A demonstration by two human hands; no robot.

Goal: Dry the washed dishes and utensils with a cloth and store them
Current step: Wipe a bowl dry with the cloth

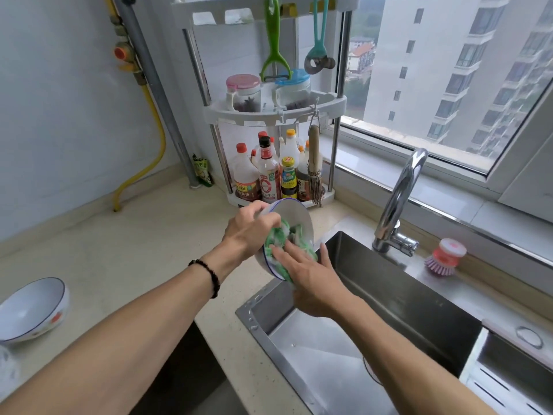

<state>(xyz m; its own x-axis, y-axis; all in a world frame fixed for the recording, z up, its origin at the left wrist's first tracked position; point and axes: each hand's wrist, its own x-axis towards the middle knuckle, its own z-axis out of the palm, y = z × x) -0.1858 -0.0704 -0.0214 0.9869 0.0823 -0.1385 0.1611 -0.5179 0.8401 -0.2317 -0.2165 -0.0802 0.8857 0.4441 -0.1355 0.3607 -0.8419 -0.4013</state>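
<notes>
Both our arms reach forward, hands meeting over the near left corner of the sink.

Our left hand (247, 227) curls its fingers over the upper rim of a tilted bowl, a dark bead bracelet on that wrist. Our right hand (311, 278) lies flatter, fingers extended and pressing a green cloth into the bowl.

Head view, downward over sink (404, 301), close
</notes>
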